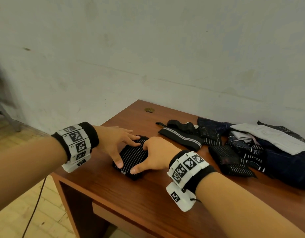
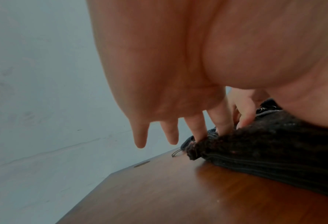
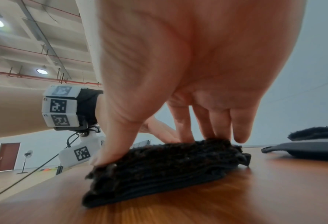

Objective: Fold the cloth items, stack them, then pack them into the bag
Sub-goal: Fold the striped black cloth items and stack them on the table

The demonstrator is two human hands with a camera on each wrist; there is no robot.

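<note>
A black cloth with thin white stripes (image 1: pixel 131 157) lies folded into a small thick rectangle near the left end of the wooden desk (image 1: pixel 148 194). Both hands rest on top of it. My left hand (image 1: pixel 126 152) has its fingertips on the far edge and its thumb at the near edge. My right hand (image 1: pixel 143 158) mirrors it from the right. In the right wrist view straight fingers (image 3: pixel 211 125) touch the top of the folded cloth (image 3: pixel 168 163) and the thumb presses its near corner. In the left wrist view two fingers (image 2: pixel 222 121) touch the cloth (image 2: pixel 274 151).
A black band with grey stripes (image 1: pixel 181 138) lies right of the hands. Farther right is a loose pile of dark striped cloths (image 1: pixel 230 160), a pale grey cloth (image 1: pixel 272 138) and navy fabric (image 1: pixel 285 169). The desk's left edge is close to the folded cloth. A cable hole (image 1: pixel 149 109) is at the back.
</note>
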